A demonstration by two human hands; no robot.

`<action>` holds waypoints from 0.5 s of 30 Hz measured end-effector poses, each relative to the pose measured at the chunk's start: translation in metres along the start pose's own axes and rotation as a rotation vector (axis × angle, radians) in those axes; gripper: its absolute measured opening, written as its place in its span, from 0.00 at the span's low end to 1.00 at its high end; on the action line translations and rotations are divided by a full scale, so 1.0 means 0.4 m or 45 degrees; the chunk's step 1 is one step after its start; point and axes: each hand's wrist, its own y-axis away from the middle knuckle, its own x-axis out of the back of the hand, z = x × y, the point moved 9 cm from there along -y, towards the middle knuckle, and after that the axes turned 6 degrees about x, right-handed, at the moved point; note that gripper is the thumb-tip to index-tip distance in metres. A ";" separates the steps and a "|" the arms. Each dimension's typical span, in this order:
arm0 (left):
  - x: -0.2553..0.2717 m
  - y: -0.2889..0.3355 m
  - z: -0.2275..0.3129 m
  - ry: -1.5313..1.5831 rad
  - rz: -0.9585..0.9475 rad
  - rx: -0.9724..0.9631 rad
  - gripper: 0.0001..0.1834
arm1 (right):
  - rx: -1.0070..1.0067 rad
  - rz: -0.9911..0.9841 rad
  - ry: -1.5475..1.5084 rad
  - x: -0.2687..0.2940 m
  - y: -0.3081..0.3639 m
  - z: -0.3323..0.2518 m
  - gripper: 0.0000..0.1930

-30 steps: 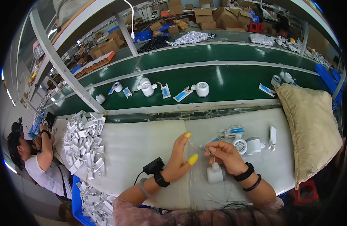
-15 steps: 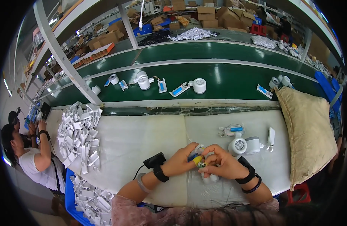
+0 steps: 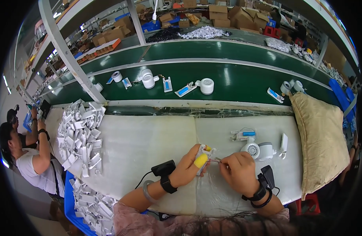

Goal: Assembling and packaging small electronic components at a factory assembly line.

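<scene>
My left hand (image 3: pixel 189 167), with yellow finger covers on its thumb and a fingertip, is closed on a white plastic housing (image 3: pixel 201 171). Thin reddish wires (image 3: pixel 213 160) run from the housing towards my right hand (image 3: pixel 241 173). Thumb and fingers of that hand are pinched on the wire ends; exactly what lies at the tips is too small to make out. Beyond my right hand, on the table, rest a round white fan head with a grille (image 3: pixel 251 150), a second white head (image 3: pixel 265 151), an opened handle with a blue battery (image 3: pixel 247 134), and an upright white cover (image 3: pixel 283 145).
White plastic shells (image 3: pixel 80 133) are heaped at the table's left, with more in a blue bin (image 3: pixel 69 200) below. A beige cushion (image 3: pixel 320 137) stands at the right. Partly assembled fans (image 3: pixel 206 86) lie on the green conveyor (image 3: pixel 240 84). Two people work at far left.
My hands have moved apart, the right one drawing back rightward with the wires. The housing in my left hand has turned, and the white round part beneath my hands no longer shows.
</scene>
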 end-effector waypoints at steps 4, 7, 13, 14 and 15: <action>-0.008 -0.009 -0.029 0.071 0.063 0.116 0.14 | -0.009 0.153 -0.128 -0.011 0.018 0.026 0.10; -0.012 -0.010 -0.022 0.061 0.040 0.013 0.14 | -0.058 0.211 -0.263 -0.021 0.023 0.035 0.11; -0.022 0.000 -0.012 0.146 0.017 -0.023 0.17 | 0.032 0.207 -0.302 -0.027 0.021 0.022 0.11; -0.028 0.001 -0.012 0.137 -0.008 -0.028 0.17 | 0.067 0.192 -0.270 -0.027 0.020 0.016 0.11; -0.035 0.000 -0.012 0.126 -0.036 -0.034 0.17 | 0.066 0.189 -0.267 -0.029 0.023 0.022 0.11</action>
